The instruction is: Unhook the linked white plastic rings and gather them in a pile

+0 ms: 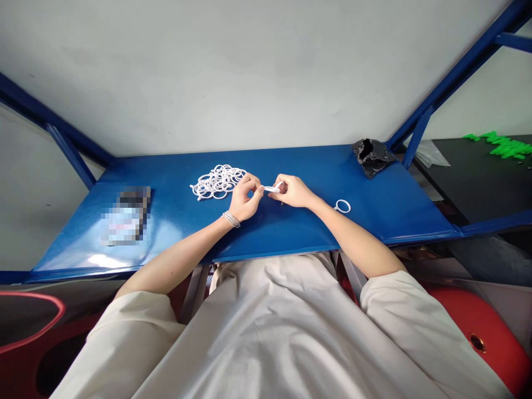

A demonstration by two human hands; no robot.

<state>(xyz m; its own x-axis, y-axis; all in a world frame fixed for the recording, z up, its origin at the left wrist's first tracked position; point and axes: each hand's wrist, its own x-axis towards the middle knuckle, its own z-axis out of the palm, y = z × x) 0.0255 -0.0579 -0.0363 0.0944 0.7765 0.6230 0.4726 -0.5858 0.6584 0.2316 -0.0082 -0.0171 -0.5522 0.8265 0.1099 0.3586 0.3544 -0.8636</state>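
Both my hands meet above the middle of the blue table (174,221). My left hand (246,198), with a beaded bracelet at the wrist, pinches one end of a small white ring (272,189). My right hand (293,192) pinches the other end of the same ring. A heap of several white rings (216,181) lies just left of my left hand. One single white ring (343,206) lies flat on the table beside my right forearm.
A crumpled black plastic bag (372,155) sits at the table's back right corner. A blurred flat object (123,216) lies on the left part. Blue frame struts (453,75) rise on both sides. Green parts (502,145) lie on a dark bench at right. Red seats are below.
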